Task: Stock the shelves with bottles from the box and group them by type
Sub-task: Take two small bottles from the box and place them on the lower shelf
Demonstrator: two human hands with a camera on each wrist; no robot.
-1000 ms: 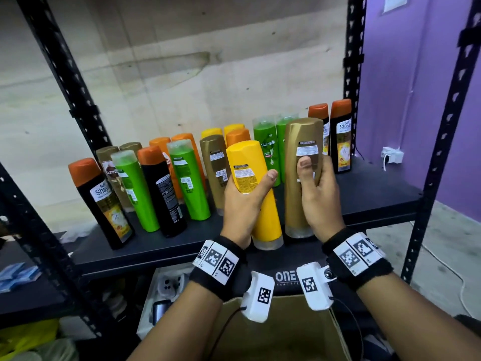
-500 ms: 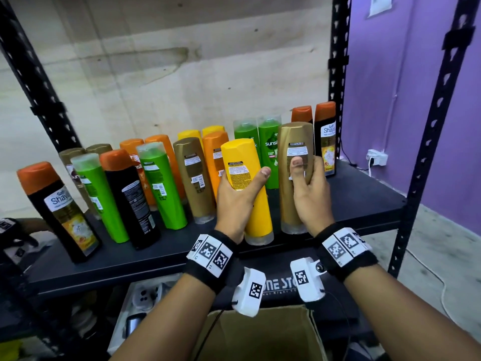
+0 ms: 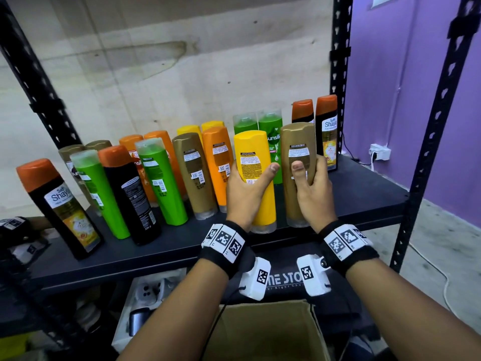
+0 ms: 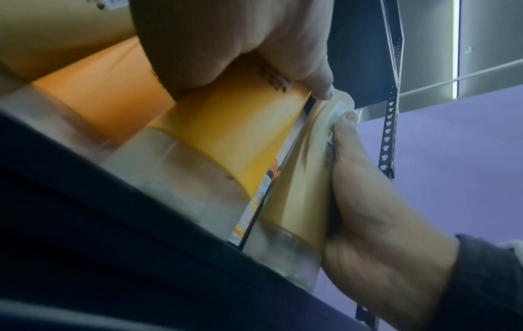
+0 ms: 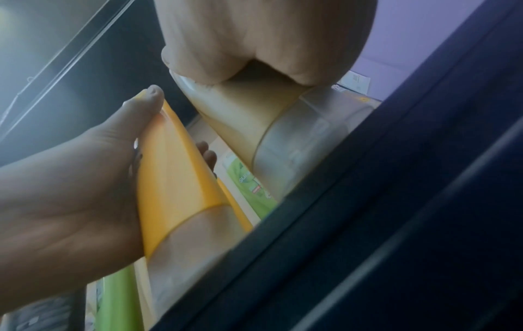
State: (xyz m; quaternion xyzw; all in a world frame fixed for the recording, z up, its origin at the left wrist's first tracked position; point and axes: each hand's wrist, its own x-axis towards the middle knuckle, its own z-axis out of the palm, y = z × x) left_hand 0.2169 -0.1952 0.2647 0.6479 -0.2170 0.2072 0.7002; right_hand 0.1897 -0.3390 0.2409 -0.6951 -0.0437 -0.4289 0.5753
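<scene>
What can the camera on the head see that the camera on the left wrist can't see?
Only the head view shows the cardboard box below, the white plug on the purple wall, and the whole row of bottles, such as the black bottle. Only the left wrist view looks up at a bright ceiling light. Both show the left hand gripping the yellow bottle and the right hand gripping the gold bottle, standing on the shelf.

"Shayla" on the black bottle; "sunsilk" on the green bottle.
</scene>
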